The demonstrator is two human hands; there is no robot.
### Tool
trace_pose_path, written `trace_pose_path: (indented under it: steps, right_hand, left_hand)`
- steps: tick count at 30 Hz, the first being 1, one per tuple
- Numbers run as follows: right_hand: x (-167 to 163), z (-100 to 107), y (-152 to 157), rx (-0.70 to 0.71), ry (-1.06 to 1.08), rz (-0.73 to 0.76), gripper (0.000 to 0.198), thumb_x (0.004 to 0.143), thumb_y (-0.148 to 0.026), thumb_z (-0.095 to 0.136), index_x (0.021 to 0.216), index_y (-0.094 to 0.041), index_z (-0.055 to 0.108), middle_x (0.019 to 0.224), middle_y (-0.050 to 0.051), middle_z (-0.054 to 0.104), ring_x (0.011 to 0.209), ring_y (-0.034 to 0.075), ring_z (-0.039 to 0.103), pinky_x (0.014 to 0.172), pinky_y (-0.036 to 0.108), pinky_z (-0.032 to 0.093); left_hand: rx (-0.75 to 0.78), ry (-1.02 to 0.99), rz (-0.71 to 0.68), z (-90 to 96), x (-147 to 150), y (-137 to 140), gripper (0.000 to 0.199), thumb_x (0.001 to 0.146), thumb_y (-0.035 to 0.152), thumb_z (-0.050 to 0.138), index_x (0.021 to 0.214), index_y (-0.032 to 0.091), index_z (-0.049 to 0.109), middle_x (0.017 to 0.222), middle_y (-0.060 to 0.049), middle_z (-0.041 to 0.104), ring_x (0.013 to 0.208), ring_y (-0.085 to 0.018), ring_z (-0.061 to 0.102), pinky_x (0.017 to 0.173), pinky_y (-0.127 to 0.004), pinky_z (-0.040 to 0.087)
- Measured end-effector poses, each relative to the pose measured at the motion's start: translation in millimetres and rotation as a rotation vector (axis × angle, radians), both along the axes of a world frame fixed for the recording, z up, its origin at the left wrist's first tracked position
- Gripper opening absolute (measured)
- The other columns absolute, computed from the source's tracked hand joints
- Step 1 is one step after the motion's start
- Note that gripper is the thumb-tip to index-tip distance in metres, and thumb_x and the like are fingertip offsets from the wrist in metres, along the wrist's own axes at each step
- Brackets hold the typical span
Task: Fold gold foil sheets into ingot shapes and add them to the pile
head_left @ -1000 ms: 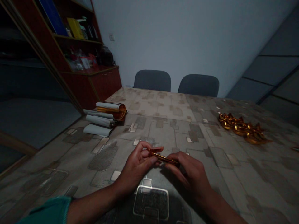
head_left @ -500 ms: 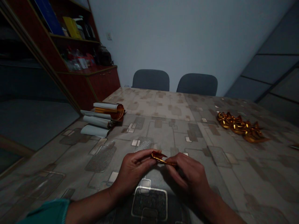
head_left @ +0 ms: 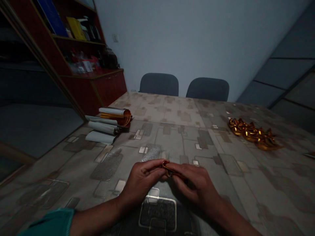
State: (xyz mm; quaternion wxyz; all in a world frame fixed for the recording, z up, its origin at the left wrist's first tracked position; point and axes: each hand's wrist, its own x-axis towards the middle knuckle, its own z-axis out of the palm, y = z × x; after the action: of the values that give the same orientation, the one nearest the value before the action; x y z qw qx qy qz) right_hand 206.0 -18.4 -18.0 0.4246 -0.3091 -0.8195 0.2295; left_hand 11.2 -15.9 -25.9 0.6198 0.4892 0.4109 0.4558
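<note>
Rm dimly lit. Pale blue-grey wall [head_left: 187, 46] seen at back, w/ small sq. plate [head_left: 115, 38] mounted L of ctr. Two grey chairs [head_left: 159, 84], only backs visible, are set at far edge of lg. table [head_left: 172, 137]; top is patterned w/ beige/grey rectangles. Red-brn cabinet [head_left: 108, 88] w/ shelves is placed far L. Grey panels [head_left: 278, 70], split by dark lines, are seen R; mat'l unclear.

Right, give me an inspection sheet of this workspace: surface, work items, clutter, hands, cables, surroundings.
Surface: table with a patterned covering.
Work items: small gold piece, mostly covered; shiny gold shapes grouped at right; bent grey-and-gold sheets at left.
Clutter: small object cut off at the right edge, unclear.
Hands: left hand and right hand both grip the gold piece.
Cables: nothing seen.
Surroundings: two grey chairs beyond the table, reddish cabinet at left, pale wall behind.
</note>
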Motion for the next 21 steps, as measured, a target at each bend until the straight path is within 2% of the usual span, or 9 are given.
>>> trace_pose_path:
  steps: [3,6,8,10,12,15,21]
  right_hand:
    - [-0.1,-0.5,-0.2,-0.059,-0.028,0.012,0.040,0.094,-0.012,0.055,0.131,-0.026,0.060,0.100,0.006,0.077,0.081,0.017,0.073,0.071,0.028,0.057]
    - [0.0,1.0,-1.0,-0.116,-0.032,-0.014,0.033,0.094,-0.015,0.054,0.124,-0.024,0.065,0.101,0.007,0.077,0.082,0.018,0.072,0.071,0.029,0.056]
    - [0.6,3.5,-1.3,-0.178,-0.032,-0.057,0.028,0.092,-0.017,0.055,0.118,-0.021,0.065,0.090,0.006,0.076,0.070,0.016,0.069,0.062,0.027,0.053]
    - [1.6,6.4,-1.0,-0.265,-0.042,-0.126,0.024,0.089,-0.020,0.056,0.111,-0.018,0.063,0.071,0.002,0.072,0.054,0.014,0.061,0.049,0.025,0.045]
    - [2.4,8.5,-0.2,-0.334,-0.049,-0.176,0.018,0.087,-0.024,0.058,0.104,-0.018,0.061,0.061,-0.001,0.066,0.047,0.012,0.053,0.043,0.024,0.037]
    - [1.9,8.4,1.5,-0.371,-0.033,-0.169,0.010,0.087,-0.027,0.059,0.094,-0.020,0.060,0.064,-0.001,0.066,0.052,0.013,0.056,0.046,0.024,0.039]
    - [-1.1,3.0,2.8,-0.386,-0.012,-0.141,0.006,0.086,-0.025,0.061,0.089,-0.021,0.058,0.072,0.001,0.070,0.060,0.014,0.062,0.054,0.025,0.044]
  left_hand:
    - [-0.010,-0.010,-0.031,1.4,1.5,-0.2,0.021,0.083,0.026,0.072,0.101,0.018,0.078,0.087,-0.003,0.078,0.078,-0.015,0.070,0.074,-0.023,0.055]
    - [-0.069,-0.062,-0.037,2.0,3.7,0.7,0.025,0.078,0.027,0.076,0.100,0.016,0.077,0.085,-0.004,0.077,0.075,-0.015,0.069,0.072,-0.025,0.055]
    - [-0.097,-0.048,-0.014,2.9,4.5,2.3,0.022,0.075,0.027,0.078,0.093,0.014,0.077,0.079,-0.005,0.077,0.069,-0.015,0.068,0.067,-0.024,0.054]
    - [-0.113,-0.014,-0.012,5.1,4.5,4.3,0.018,0.074,0.027,0.078,0.085,0.013,0.076,0.074,-0.006,0.077,0.065,-0.014,0.067,0.063,-0.023,0.052]
    - [-0.125,0.013,-0.033,8.0,4.1,6.0,0.017,0.075,0.028,0.077,0.081,0.012,0.076,0.071,-0.007,0.076,0.063,-0.014,0.066,0.061,-0.023,0.051]
    - [-0.126,0.037,-0.059,11.6,3.6,6.8,0.016,0.077,0.028,0.075,0.081,0.013,0.077,0.070,-0.007,0.076,0.061,-0.013,0.064,0.061,-0.023,0.050]
    - [-0.098,0.038,-0.093,11.3,4.5,6.0,0.014,0.079,0.027,0.073,0.082,0.014,0.078,0.074,-0.005,0.075,0.065,-0.013,0.064,0.064,-0.023,0.051]
